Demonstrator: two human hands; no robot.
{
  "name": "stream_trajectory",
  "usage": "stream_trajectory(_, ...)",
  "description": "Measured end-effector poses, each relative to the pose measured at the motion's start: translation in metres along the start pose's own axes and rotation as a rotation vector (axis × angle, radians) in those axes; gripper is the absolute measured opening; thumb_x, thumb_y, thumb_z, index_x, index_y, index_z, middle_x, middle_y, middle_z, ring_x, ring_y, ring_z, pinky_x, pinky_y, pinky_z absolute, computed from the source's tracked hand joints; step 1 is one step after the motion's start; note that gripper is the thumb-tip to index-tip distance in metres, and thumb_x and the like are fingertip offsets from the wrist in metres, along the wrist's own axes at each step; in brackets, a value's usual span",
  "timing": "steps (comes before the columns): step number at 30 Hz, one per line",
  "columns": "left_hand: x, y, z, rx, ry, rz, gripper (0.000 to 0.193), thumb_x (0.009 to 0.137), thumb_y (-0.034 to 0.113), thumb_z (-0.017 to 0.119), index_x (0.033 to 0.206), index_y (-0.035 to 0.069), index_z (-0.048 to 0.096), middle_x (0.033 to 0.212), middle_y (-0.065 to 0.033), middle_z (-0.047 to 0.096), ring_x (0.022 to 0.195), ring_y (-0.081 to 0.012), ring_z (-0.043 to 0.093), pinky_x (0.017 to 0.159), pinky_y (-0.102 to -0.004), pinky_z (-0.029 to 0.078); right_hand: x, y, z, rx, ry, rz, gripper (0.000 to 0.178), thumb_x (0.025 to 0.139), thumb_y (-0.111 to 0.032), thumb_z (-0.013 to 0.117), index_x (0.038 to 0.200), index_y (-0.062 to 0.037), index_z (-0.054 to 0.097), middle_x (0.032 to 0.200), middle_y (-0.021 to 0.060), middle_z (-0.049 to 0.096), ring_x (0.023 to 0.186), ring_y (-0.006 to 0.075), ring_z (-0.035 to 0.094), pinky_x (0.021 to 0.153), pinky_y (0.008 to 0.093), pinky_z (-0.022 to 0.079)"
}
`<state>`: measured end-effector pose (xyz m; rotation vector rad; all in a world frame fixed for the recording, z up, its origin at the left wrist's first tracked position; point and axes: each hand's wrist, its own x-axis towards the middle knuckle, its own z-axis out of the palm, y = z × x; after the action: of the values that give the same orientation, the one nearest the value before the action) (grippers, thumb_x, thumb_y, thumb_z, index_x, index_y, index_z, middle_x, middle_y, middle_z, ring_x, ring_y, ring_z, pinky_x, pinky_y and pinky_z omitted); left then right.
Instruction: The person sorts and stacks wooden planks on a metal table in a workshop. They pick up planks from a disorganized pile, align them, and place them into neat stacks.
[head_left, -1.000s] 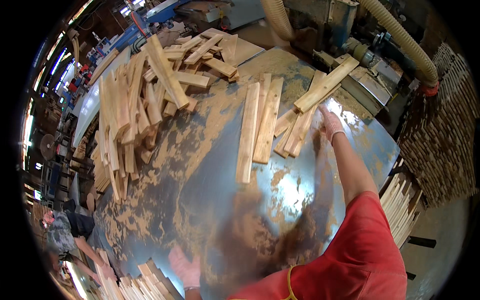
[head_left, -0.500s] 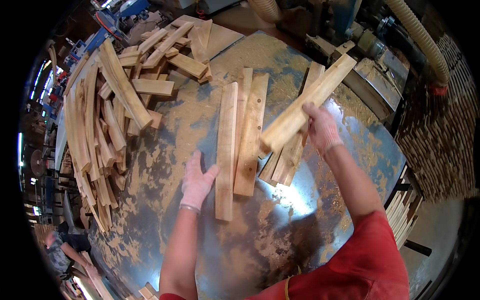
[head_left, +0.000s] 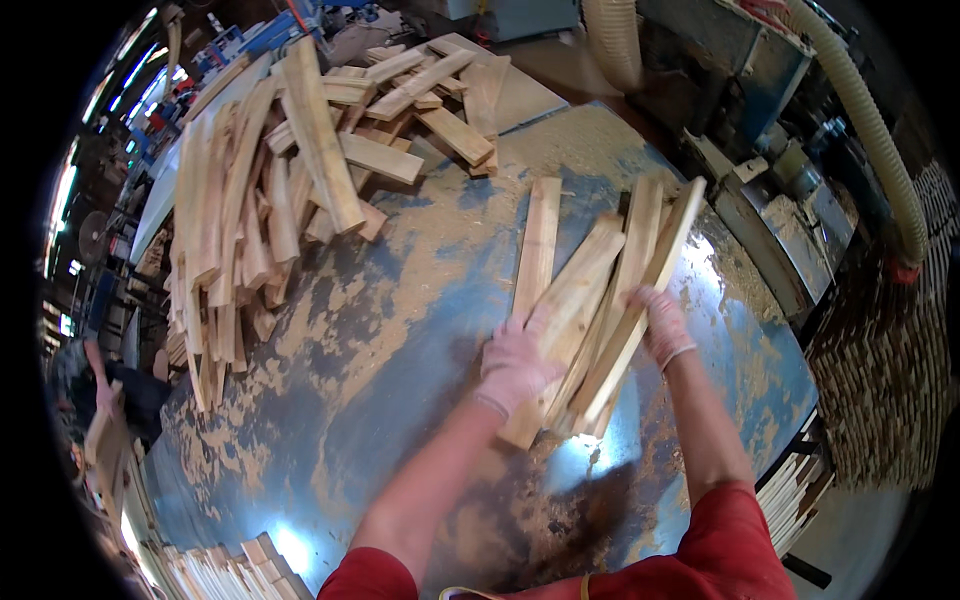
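My left hand (head_left: 518, 365), in a pale glove, is closed on a slanting wooden board (head_left: 582, 290) at the middle of the metal-topped table (head_left: 420, 400). Partly behind that hand lies another wooden board (head_left: 538, 235), more upright in the picture. My right hand (head_left: 664, 325), also gloved, grips a narrow board (head_left: 672, 250) that is turned on its edge. Between the two held boards, further boards (head_left: 640, 225) lie side by side. My palms and arms hide parts of the lower ends.
A large heap of loose boards (head_left: 320, 150) covers the table's far left. Machinery (head_left: 775, 235) with ribbed hoses (head_left: 870, 110) stands at the far right, near a tall stack of wood (head_left: 885, 370). Another person (head_left: 100, 390) handles wood at the left. More strips (head_left: 225, 570) stand at lower left.
My left hand has moved right onto a board, which now slants toward the right-hand boards. My right hand has lowered its board and turned it on edge. The whole view has shifted.
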<state>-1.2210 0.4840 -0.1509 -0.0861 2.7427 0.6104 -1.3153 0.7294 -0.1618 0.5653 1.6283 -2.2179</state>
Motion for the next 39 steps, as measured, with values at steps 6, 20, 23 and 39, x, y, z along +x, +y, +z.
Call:
stream_trajectory(6, -0.183, -0.019, 0.036, -0.284, -0.001, -0.377, 0.1, 0.086, 0.037, 0.076, 0.169, 0.026, 0.022, 0.159, -0.0158, 0.039, 0.137, -0.0422, 0.053, 0.115, -0.0499, 0.046, -0.124, 0.073, 0.063, -0.22, -0.307, 0.011, 0.078, 0.082, -0.002, 0.07, 0.153, -0.0057, 0.04, 0.119, 0.0133, 0.065, 0.106, 0.0253, 0.064, 0.092, 0.0405, 0.057)
stream_trajectory(20, -0.548, -0.167, 0.119, -1.213, 0.528, -0.684, 0.086, 0.083, 0.015, 0.07, 0.163, 0.019, 0.04, 0.126, -0.0202, 0.069, 0.116, -0.0321, 0.066, 0.103, -0.0397, 0.051, -0.409, 0.247, 0.147, -0.684, -0.647, 0.087, 0.038, 0.086, -0.012, 0.076, 0.122, -0.0038, 0.066, 0.094, 0.0084, 0.072, 0.078, 0.0186, 0.067, 0.063, 0.0352, 0.053)
stream_trajectory(23, -0.613, -0.211, 0.119, -1.079, 0.548, -0.778, 0.081, 0.088, 0.028, 0.068, 0.162, 0.011, 0.039, 0.138, -0.0254, 0.064, 0.128, -0.0421, 0.063, 0.108, -0.0465, 0.049, -0.475, 0.305, 0.171, -0.754, -0.778, 0.135, 0.038, 0.089, -0.013, 0.074, 0.124, -0.0049, 0.067, 0.098, 0.0083, 0.073, 0.081, 0.0178, 0.067, 0.065, 0.0342, 0.054)
stream_trajectory(39, -0.793, -0.307, 0.144, 0.42, 0.248, -1.165, 0.076, 0.1, 0.037, 0.05, 0.169, 0.018, 0.025, 0.175, -0.0087, 0.027, 0.161, -0.0336, 0.02, 0.131, -0.0532, 0.012, -0.53, 0.308, 0.169, -0.937, -1.052, -0.238, 0.049, 0.093, -0.028, 0.074, 0.134, -0.0033, 0.061, 0.118, 0.0211, 0.068, 0.112, 0.0306, 0.065, 0.1, 0.0402, 0.052)
